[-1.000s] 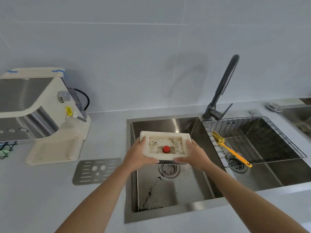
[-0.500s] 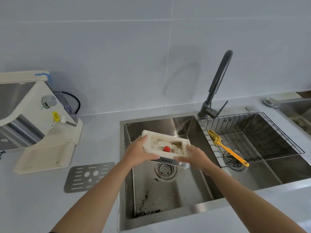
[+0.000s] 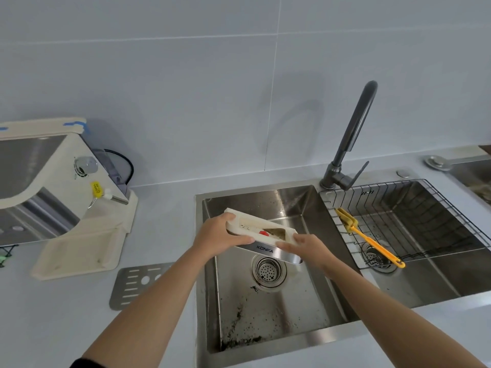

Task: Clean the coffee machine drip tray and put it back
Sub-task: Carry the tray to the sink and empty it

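— Item? Drip tray [image 3: 259, 231], cream, over the sink [image 3: 268, 309], long axis hand to hand.
— Grip? Left hand [image 3: 216, 236] and right hand [image 3: 305, 248] clasp opposite ends; right end tilted lower.

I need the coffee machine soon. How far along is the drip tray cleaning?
Done: the drip tray is out and its metal grate lies on the counter. In hand: left hand and right hand tip the tray over the sink, dregs inside. Left: scrubbing, perhaps with the yellow brush, then refitting to the machine.
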The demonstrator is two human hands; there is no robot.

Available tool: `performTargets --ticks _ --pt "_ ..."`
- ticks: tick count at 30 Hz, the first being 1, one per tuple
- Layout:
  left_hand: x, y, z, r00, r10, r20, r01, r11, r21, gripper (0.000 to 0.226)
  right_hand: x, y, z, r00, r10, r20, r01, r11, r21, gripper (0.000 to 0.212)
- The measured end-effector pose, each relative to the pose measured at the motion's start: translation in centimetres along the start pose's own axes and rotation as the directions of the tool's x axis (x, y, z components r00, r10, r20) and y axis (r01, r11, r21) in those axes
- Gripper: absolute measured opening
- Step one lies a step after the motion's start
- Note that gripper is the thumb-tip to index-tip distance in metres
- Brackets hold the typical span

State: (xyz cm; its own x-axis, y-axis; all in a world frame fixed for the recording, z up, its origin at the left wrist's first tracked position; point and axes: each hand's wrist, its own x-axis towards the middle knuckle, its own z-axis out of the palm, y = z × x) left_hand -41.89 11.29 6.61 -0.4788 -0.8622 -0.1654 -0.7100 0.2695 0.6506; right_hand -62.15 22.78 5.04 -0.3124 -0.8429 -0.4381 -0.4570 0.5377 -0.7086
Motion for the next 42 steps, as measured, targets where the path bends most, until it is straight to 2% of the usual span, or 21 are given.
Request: performTargets --ticks 5,13,19,24,29,36,40,42 --pt "0.6 0.0 -0.4 1.0 -0.01 -0.011 0.01 1.0 0.005 0.071 0.6 0.2 0.3 1.0 0.011 -0.012 -0.009 0.991 0.136 0.043" --pt "1.7 1.1 -0.3 0.998 -0.062 -0.024 0.064 0.995 0.074 0.053 1.4 0.5 0.7 0.995 0.086 -0.049 -0.079 0.988 0.129 0.054" --pt "2.4 1.8 0.4 0.989 -0.149 -0.015 0.15 0.982 0.117 0.061 1.7 0.7 0.9 0.979 0.198 -0.04 -0.188 0.965 0.182 0.057" --pt "2.7 1.6 1.3 0.967 -0.251 0.029 0.241 0.949 0.202 0.075 1.9 0.9 1.5 0.956 0.291 -0.022 -0.284 0.945 0.162 0.06" --pt "2.5 1.2 2.1 0.943 -0.324 0.072 0.302 0.929 0.215 0.082 2.0 1.6 2.2 0.941 0.339 -0.005 -0.329 0.918 0.22 0.055" --pt "2.8 1.7 1.5 0.929 -0.352 0.114 0.337 0.932 0.137 0.086 1.6 0.8 1.0 0.95 0.304 -0.069 -0.281 0.931 0.233 0.05" --pt "3.1 3.4 -0.3 0.949 -0.315 0.031 0.312 0.948 0.065 0.085 0.6 -1.2 -0.7 0.971 0.208 -0.12 -0.162 0.936 0.312 0.045" --pt "3.3 4.2 -1.7 0.958 -0.285 -0.019 0.285 0.958 -0.013 0.075 0.3 -2.6 -1.8 0.973 0.143 -0.179 -0.083 0.948 0.306 0.038"
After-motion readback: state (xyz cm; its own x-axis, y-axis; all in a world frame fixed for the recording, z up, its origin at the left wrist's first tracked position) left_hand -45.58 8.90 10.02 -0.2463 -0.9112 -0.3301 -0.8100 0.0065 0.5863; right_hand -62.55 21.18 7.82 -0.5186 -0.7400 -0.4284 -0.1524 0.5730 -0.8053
